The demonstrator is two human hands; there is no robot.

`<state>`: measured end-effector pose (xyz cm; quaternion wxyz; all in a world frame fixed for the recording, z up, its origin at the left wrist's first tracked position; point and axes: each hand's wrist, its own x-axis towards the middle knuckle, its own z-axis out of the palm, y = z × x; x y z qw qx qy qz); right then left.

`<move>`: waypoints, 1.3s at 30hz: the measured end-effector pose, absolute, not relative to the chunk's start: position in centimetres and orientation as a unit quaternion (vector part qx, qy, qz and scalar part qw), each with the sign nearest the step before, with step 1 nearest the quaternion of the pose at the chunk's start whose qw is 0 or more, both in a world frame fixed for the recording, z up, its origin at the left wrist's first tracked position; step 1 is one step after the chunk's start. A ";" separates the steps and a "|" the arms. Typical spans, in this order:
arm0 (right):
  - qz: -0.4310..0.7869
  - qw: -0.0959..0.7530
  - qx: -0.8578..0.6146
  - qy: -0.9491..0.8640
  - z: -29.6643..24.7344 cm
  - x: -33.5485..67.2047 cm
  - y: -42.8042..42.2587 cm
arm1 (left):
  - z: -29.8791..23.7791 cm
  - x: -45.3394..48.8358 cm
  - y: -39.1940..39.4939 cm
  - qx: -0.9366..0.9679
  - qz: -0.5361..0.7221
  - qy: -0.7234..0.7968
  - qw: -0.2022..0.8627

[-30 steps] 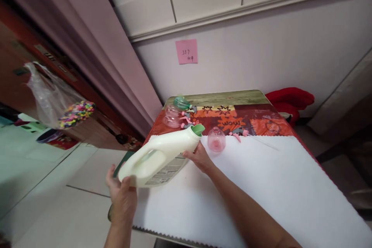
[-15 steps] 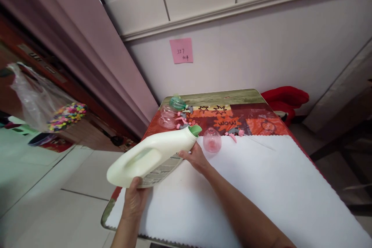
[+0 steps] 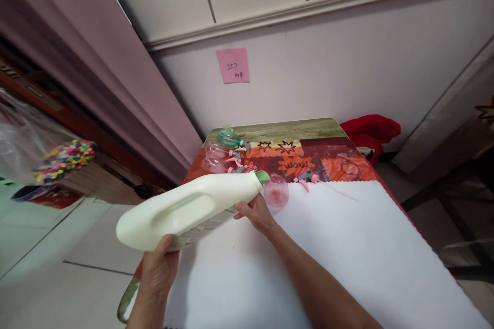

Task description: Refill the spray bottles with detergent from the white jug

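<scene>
A large cream detergent jug [image 3: 185, 211] with a green spout lies almost on its side in the air over the table's left edge. My left hand [image 3: 159, 270] grips its base from below. My right hand [image 3: 257, 212] holds it under the neck, fingers curled against the jug. Just past the spout a small pink clear bottle [image 3: 276, 191] stands on the white cloth [image 3: 347, 247].
At the table's far left lie a green spray bottle [image 3: 227, 138], clear bottles [image 3: 213, 157] and pink and grey spray heads [image 3: 304, 179] on an orange patterned cover. A pink note [image 3: 232, 65] is on the wall. Something red [image 3: 370, 131] sits behind the table.
The jug's base has swung left and lower, so it lies flatter. My left hand shifted from the base's end to underneath it. The view has drifted.
</scene>
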<state>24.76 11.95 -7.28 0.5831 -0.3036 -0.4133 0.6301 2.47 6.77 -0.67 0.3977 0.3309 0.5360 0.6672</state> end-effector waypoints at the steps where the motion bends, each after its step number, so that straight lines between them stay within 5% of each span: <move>1: 0.629 0.585 -0.299 -0.416 -7.2 24.8 12.0 | -0.4 2.5 6.9 0.335 0.666 0.536 0.395; 39: 0.640 0.615 -0.260 -0.380 -5.7 25.2 11.7 | 3.6 3.4 7.5 0.411 0.651 0.523 0.365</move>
